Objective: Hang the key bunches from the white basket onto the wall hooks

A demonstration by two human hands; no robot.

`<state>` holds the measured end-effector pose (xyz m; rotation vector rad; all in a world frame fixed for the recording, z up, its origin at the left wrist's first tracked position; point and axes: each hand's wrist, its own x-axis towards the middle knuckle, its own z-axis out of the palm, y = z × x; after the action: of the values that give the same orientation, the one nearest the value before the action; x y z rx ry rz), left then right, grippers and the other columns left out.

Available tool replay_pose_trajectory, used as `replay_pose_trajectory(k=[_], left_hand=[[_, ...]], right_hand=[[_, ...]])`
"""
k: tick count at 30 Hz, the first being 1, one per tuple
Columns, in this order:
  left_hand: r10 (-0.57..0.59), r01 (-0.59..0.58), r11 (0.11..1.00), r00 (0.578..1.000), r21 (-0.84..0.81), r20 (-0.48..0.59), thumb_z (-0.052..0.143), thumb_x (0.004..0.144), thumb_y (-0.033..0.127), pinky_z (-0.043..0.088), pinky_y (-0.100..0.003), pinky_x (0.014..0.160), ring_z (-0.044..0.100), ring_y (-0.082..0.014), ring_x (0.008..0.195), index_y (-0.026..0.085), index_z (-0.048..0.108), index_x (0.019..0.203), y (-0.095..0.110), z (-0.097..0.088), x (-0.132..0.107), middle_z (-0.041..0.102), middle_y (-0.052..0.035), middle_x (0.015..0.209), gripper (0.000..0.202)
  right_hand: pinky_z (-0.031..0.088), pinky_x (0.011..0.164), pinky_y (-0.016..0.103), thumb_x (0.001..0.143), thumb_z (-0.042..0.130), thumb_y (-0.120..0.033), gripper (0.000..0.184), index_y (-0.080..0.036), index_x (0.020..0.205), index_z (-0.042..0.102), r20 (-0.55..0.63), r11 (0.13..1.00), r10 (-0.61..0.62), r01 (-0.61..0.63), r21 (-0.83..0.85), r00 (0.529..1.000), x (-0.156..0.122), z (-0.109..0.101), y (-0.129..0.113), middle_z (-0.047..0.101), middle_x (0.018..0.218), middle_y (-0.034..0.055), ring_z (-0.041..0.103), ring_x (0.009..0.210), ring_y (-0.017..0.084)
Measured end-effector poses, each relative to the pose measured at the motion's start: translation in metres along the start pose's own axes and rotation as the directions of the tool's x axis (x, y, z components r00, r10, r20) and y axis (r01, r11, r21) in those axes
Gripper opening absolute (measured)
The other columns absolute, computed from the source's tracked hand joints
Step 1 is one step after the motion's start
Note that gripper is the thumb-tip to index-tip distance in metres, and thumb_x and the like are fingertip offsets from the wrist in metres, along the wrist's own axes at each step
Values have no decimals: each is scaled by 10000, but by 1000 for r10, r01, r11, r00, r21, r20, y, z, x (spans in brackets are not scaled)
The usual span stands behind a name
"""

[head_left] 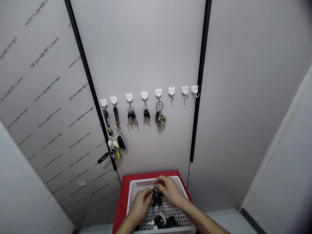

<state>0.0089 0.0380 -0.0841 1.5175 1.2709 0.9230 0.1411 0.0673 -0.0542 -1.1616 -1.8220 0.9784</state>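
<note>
A bunch of black-headed keys [157, 199] hangs from the fingers of both my hands, above a white perforated basket [129, 195]. My left hand [140, 205] pinches the bunch from the left, near its top. On the other side, my right hand [169, 190] grips the top of the same bunch, thumb and fingers closed around its ring area. The ring itself is mostly hidden by my fingers. Below, more black-headed keys [159, 222] lie at the near end of the basket.
The basket stands on a red surface [120, 208] against a pale panel. A row of white hooks crosses the panel; a strap with charms [113, 149], a car key fob [121, 141] and key bunches [131, 115] hang on the left ones. Three right-hand hooks [171, 92] are bare.
</note>
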Motion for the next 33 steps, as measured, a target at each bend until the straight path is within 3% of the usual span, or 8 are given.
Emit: replay_pose_trajectory(k=[5,8,11,16,23,29,33], left_hand=[[-9,1,996,996,-90,-84,373,636,204,317,-191,493,382,-72,471,114,489,705,26,-11,11,420,41,495,162],[68,-71,997,995,-40,-69,379,648,233,322,-190,491,385,-70,464,108,493,692,59,-27,21,421,39,481,175],[189,-184,982,973,46,-130,373,660,228,343,-195,522,414,-74,496,114,496,744,99,-44,32,451,29,514,188],[404,-362,908,890,211,-210,382,658,193,376,-205,585,472,-85,586,136,496,810,168,-56,47,515,-1,629,198],[647,-535,729,742,427,-174,384,657,154,385,-208,675,499,-89,696,171,501,873,241,-38,63,564,-12,799,246],[657,-508,659,748,554,-96,389,652,137,377,-236,729,498,-112,780,167,488,931,270,-21,72,553,-30,910,297],[655,-505,652,751,565,-83,396,648,138,378,-237,727,495,-115,790,169,495,915,265,-17,75,555,-30,903,287]], right_hand=[[341,464,182,607,409,-169,113,-130,634,512,-6,995,-2,3,102,1000,11,-8,-15,491,510,-14,432,475,76],[363,482,193,604,421,-180,112,-128,652,508,-15,985,-31,33,168,999,30,-24,-39,494,509,-21,446,471,73],[384,505,206,589,447,-186,123,-123,676,507,-78,974,-104,117,193,992,53,-49,-73,502,521,-23,467,478,73],[403,501,213,568,489,-206,127,-123,663,508,-247,936,-270,314,160,931,81,-98,-131,507,526,-26,477,470,69],[420,483,216,558,522,-203,135,-114,660,521,-480,875,-418,485,17,771,97,-155,-175,515,530,-21,471,454,61],[419,455,214,559,502,-181,102,-118,637,517,-634,891,-325,452,43,702,115,-177,-182,495,492,-30,459,413,59],[418,455,229,563,485,-176,103,-113,628,533,-646,940,-272,342,-18,714,124,-179,-171,509,498,-11,454,410,68]])
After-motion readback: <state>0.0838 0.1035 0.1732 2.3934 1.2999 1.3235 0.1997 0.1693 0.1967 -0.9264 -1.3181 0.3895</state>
